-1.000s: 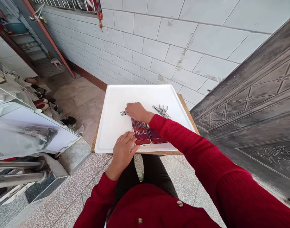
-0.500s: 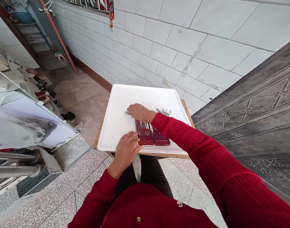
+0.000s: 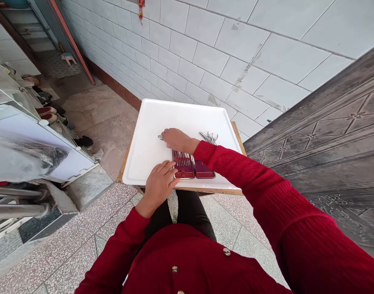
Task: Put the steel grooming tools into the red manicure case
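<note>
A dark red manicure case [image 3: 204,169] lies unfolded on a white tray [image 3: 147,118], with several slim metal tools [image 3: 183,158] in its left half. My left hand [image 3: 159,179] rests at the case's left edge, fingers stretched out and touching it, thumb apart near the lower corner. Across the top of the case reaches my right hand [image 3: 177,139], its fingers closed on a small metal tool [image 3: 160,137] whose end sticks out on the left. The rest of that tool is hidden under the fingers. Several metal clippers and scissors [image 3: 209,137] lie in a pile beyond my right wrist.
The tray sits on a wooden table [image 3: 236,134]. A tiled wall [image 3: 187,53] stands behind it, and a grey patterned metal door [image 3: 321,139] is to the right. On the left is a rack with shoes [image 3: 49,114] and a plastic-covered white panel [image 3: 43,147].
The view has tilted slightly, so everything sits a little higher in the picture. My right hand and the small metal tool have shifted slightly; my left hand stays at the case.
</note>
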The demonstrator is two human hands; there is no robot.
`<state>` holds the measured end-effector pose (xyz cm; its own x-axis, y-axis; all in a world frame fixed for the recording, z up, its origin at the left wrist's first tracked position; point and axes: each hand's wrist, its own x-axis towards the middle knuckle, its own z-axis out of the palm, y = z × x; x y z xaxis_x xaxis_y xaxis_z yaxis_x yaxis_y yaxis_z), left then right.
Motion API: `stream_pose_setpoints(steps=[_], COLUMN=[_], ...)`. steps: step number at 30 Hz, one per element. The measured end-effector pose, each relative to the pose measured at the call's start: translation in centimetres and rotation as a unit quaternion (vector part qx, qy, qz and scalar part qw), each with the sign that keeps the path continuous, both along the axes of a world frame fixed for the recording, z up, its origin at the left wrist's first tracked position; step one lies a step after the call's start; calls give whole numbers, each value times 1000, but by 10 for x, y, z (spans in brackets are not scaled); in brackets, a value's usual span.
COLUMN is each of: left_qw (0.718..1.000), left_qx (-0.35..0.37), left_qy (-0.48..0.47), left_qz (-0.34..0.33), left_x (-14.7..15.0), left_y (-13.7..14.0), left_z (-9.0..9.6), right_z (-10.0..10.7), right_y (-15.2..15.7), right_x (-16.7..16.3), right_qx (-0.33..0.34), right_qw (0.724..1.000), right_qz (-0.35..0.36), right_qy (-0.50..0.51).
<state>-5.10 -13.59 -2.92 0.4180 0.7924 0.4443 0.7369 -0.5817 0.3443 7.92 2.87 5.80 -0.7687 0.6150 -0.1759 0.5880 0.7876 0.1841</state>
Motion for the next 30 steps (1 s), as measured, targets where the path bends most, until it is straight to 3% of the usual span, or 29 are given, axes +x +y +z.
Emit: stream_pose_setpoints(steps=[8, 16, 30], left_qw=[1000, 999, 999], left_qx=[-22, -32, -38], left_qy=[-2, 3, 3], left_qz=[-4, -8, -8], left_x=[0, 1, 4], left_y=[2, 3, 2], left_z=[3, 5, 7], right_z=[24, 20, 9], right_y=[-49, -106, -117], right_x=[45, 96, 89], right_qx=[-32, -102, -105], right_qw=[999, 994, 993], right_qz=[-31, -46, 40], right_qy=[18, 10, -16])
